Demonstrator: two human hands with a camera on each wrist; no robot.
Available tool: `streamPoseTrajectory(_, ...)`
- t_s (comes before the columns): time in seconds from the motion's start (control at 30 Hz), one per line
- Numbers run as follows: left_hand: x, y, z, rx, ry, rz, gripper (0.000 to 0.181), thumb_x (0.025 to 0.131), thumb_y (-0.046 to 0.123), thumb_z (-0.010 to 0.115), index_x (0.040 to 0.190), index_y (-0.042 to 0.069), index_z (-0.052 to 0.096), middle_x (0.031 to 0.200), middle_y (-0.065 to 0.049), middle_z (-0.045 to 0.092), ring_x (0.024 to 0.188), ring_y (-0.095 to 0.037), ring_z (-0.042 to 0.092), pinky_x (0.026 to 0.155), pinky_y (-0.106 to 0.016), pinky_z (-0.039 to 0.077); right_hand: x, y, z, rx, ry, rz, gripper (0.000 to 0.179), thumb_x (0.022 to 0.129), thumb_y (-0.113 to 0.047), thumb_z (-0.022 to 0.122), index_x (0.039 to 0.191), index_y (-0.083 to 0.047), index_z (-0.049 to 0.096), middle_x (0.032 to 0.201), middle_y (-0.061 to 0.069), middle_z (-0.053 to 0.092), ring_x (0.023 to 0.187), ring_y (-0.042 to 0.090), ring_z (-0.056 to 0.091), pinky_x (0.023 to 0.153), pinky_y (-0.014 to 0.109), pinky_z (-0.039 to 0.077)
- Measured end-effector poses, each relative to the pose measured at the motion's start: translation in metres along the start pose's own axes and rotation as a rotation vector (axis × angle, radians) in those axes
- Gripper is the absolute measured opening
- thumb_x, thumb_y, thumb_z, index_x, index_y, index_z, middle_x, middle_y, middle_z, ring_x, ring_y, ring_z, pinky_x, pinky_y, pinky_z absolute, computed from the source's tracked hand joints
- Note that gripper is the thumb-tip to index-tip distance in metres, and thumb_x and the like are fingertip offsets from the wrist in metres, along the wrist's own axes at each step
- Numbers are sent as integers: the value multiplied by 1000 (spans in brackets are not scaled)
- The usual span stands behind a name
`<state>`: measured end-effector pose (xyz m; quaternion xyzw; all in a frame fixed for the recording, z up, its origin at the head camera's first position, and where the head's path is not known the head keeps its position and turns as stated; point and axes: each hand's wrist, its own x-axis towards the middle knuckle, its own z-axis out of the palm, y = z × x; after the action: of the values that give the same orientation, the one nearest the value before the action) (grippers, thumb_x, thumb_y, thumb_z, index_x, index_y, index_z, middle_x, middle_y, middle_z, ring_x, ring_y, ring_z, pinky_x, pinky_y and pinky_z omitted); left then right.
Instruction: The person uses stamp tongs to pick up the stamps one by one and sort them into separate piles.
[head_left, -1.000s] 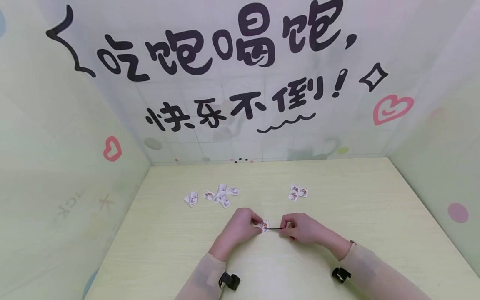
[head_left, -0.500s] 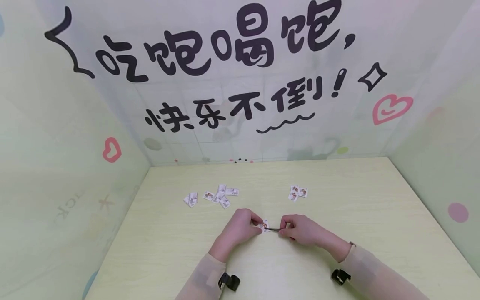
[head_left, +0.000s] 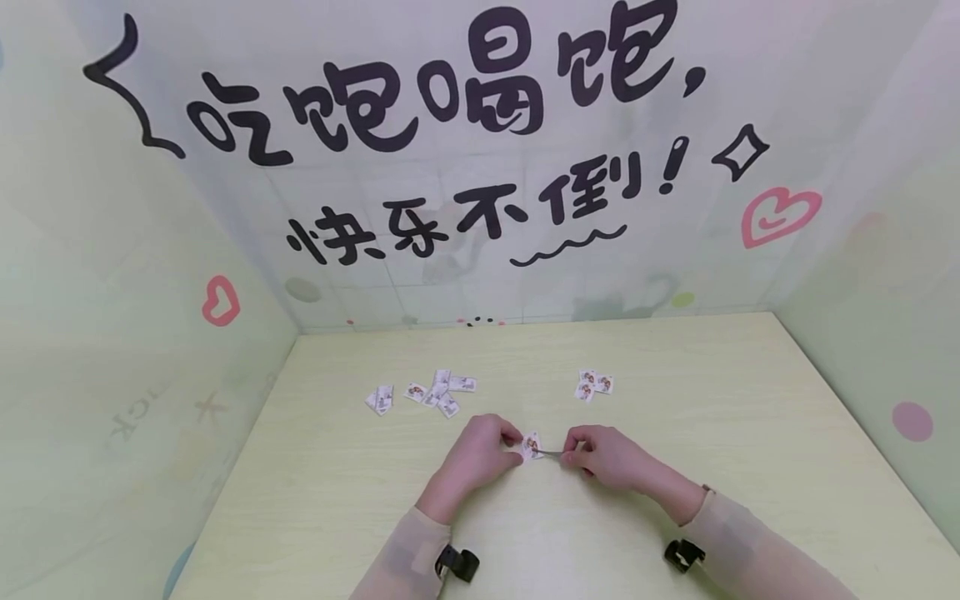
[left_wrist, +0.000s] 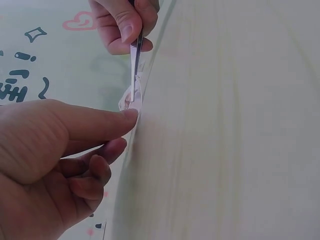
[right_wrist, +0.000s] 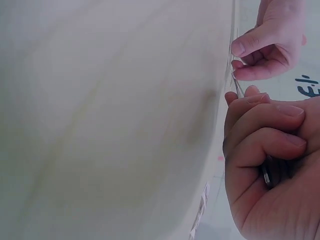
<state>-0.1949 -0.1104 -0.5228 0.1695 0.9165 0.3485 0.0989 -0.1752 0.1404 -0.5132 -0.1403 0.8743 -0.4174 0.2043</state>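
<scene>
Both hands meet over the middle of the table (head_left: pixel 750 400). My left hand (head_left: pixel 480 450) pinches the left edge of a small white card (head_left: pixel 531 447) with a coloured picture on it. In the left wrist view its thumb (left_wrist: pixel 129 116) lies along the card's lower end. My right hand (head_left: pixel 611 457) grips slim metal tweezers (head_left: pixel 550 452), pointing left. Their two prongs (left_wrist: pixel 135 75) overlap the card's face. From the right wrist view, the fingers curl round the tweezers, and their dark back end (right_wrist: pixel 270 172) shows in the palm.
Several overlapping printed cards (head_left: pixel 442 388) lie behind and left of the hands, with a smaller pair (head_left: pixel 381 398) farther left. Another small group of picture cards (head_left: pixel 588 387) is at the back right. Printed cloth walls (head_left: pixel 450 275) border the table.
The card shows a little more between the hands and has shifted slightly away from me. The tweezers have drawn back slightly to the right; both hands keep their hold.
</scene>
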Motion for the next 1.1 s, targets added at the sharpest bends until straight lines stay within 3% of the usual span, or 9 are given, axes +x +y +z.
streamPoseTrajectory(0.83,2,-1,-4,-25,67,30,19,89,10,84,108,5,81,101,0,76,93,-16,67,87,-37,57,-14,26,-41,117,87,107,12,106,-20,68,99,-11,69,67,0,52,58,15,40,53,26,32)
streamPoseTrajectory(1.1,-1,-12,-23,-71,120,-23,23,92,11,84,114,5,80,98,1,72,81,-13,60,74,-33,54,-14,40,-53,136,120,135,13,107,-20,67,100,-9,70,69,1,54,60,15,41,55,26,34)
